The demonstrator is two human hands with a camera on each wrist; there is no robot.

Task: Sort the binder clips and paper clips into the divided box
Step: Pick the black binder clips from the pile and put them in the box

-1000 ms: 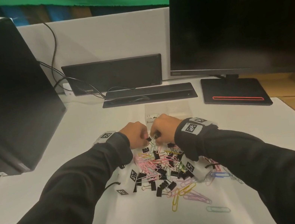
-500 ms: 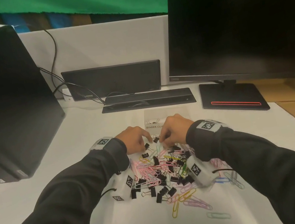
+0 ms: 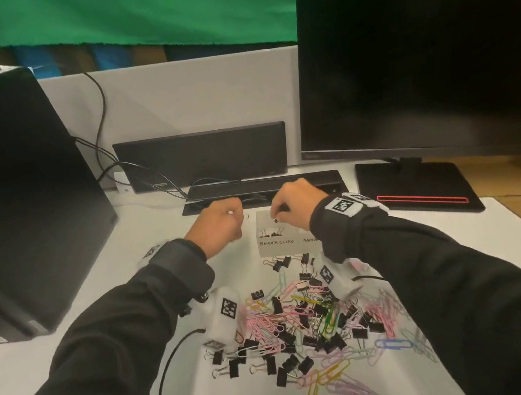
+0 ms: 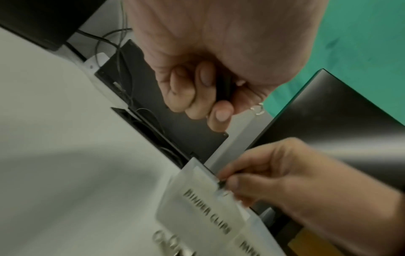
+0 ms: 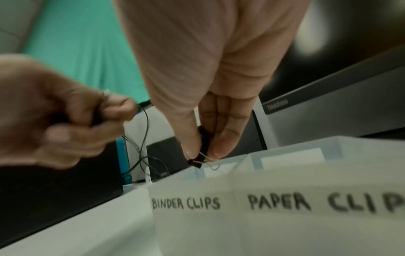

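A translucent divided box, labelled BINDER CLIPS on the left and PAPER CLIPS on the right, stands beyond a mixed pile of black binder clips and coloured paper clips. My right hand pinches a small black binder clip between thumb and fingers, just over the rim of the binder-clips compartment. My left hand hovers left of the box with its fingers curled round another black binder clip; that clip's wire handle pokes out.
A keyboard and a dark flat device lie behind the box. A monitor on a base stands at the right, a black case at the left. Cables run along the back.
Both hands have lifted from the far edge of the pile and moved away to the box, each carrying a binder clip. The right hand now hangs over the binder-clips compartment.
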